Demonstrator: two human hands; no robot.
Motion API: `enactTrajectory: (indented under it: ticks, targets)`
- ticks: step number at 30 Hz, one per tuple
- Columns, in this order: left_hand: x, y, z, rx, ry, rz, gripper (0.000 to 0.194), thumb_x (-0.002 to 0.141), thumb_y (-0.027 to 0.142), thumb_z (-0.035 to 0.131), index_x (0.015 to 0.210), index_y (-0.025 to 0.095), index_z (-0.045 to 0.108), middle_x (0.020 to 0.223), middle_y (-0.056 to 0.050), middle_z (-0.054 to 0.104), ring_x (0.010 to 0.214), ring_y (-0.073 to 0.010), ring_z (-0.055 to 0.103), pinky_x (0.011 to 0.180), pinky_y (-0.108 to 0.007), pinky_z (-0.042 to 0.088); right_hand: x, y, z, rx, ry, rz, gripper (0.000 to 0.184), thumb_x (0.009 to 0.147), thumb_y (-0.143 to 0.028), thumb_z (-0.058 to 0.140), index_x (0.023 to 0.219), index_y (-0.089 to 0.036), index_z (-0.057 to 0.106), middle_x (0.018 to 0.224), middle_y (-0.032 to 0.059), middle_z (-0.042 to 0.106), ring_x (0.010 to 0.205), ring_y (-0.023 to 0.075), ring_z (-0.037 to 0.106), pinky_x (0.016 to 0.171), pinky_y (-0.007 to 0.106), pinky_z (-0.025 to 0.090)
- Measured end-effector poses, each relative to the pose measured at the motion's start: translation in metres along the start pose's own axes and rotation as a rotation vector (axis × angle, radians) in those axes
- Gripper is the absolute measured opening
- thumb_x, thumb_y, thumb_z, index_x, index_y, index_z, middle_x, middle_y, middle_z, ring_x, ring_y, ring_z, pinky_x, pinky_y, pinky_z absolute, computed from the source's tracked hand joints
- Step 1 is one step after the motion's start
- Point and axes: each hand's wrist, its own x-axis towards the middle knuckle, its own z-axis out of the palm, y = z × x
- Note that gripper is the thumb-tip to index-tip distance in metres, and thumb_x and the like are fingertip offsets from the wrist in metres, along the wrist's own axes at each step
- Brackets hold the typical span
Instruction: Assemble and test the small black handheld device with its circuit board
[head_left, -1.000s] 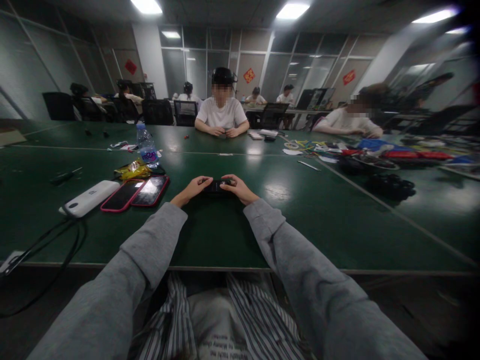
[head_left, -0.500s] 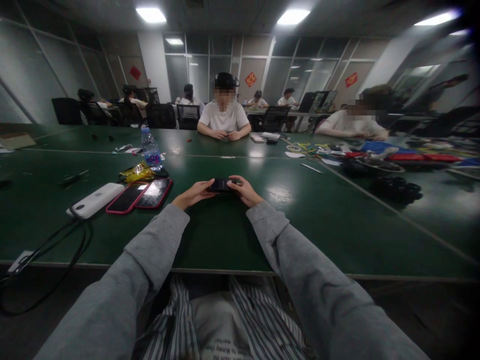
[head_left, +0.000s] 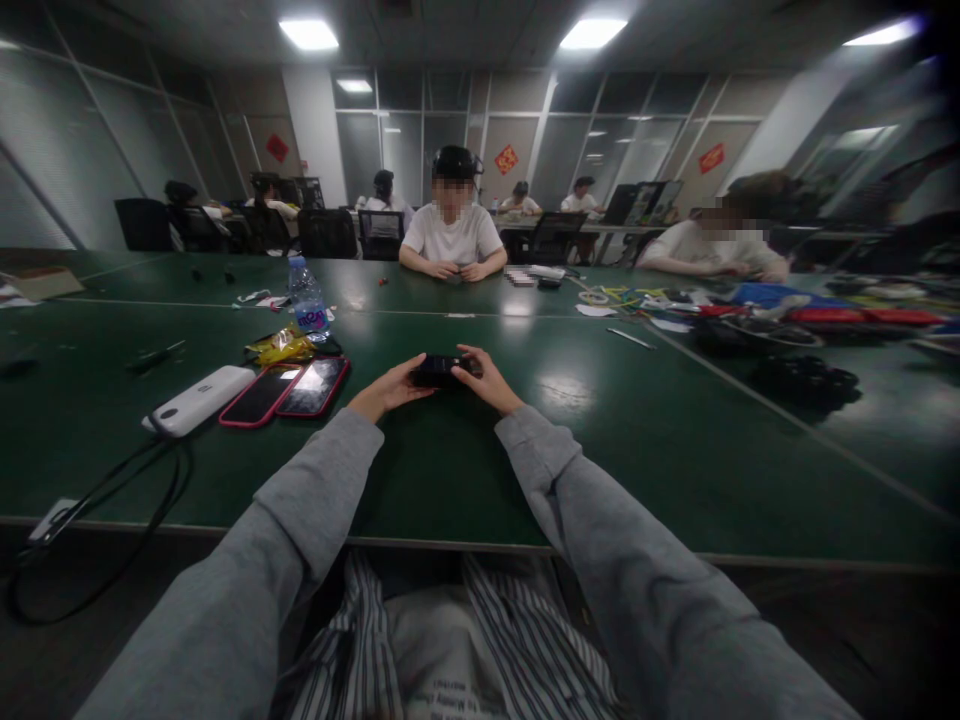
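Note:
A small black box-shaped object is held just above the green table, between my two hands. My left hand grips its left end, thumb on top and fingers underneath. At the right end my right hand holds on, with its thumb over the near face and the index finger along the far edge. Faint light marks show on the dark face, too small to read. Left of my hands lie two red-edged phones, side by side with screens up.
Beyond the phones are a white power bank with a black cable, a yellow wrapper and a water bottle. A pen and cluttered parts lie to the right. A person sits opposite.
The black object has tilted a little in my hands, and my right thumb has shifted slightly on it. The whole view has moved slightly, so things sit a bit further right.

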Motion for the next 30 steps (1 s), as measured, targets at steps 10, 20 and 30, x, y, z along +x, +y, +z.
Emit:
enactTrajectory:
  ticks: [10, 20, 30]
  targets:
    - [0.005, -0.002, 0.004, 0.016, 0.088, 0.015, 0.042, 0.075, 0.037, 0.073, 0.105, 0.01, 0.061, 0.088, -0.012, 0.067, 0.081, -0.0211, 0.067, 0.072, -0.032, 0.059, -0.004, -0.001, 0.001, -0.389, -0.175, -0.26, 0.056, 0.075, -0.036, 0.071, 0.126, -0.023, 0.049, 0.119, 0.0099, 0.057, 0.11, 0.0279, 0.053, 0.096, 0.047, 0.041]
    - [0.003, -0.001, 0.004, 0.016, 0.048, 0.013, 0.042, 0.078, 0.04, 0.07, 0.106, 0.01, 0.06, 0.09, -0.013, 0.068, 0.083, -0.0211, 0.068, 0.074, -0.033, 0.059, -0.003, -0.007, 0.003, -0.167, -0.144, -0.134, 0.066, 0.064, -0.045, 0.079, 0.12, -0.022, 0.054, 0.113, 0.0084, 0.06, 0.107, 0.0259, 0.056, 0.096, 0.044, 0.041]
    - [0.002, 0.0, 0.003, 0.009, 0.034, -0.008, 0.05, 0.077, 0.039, 0.072, 0.114, 0.01, 0.058, 0.093, -0.015, 0.068, 0.089, -0.0235, 0.068, 0.077, -0.035, 0.059, 0.008, -0.008, -0.028, 0.185, 0.207, 0.173, 0.061, 0.076, -0.06, 0.061, 0.127, -0.029, 0.048, 0.097, 0.0025, 0.062, 0.089, 0.0175, 0.06, 0.081, 0.034, 0.049]
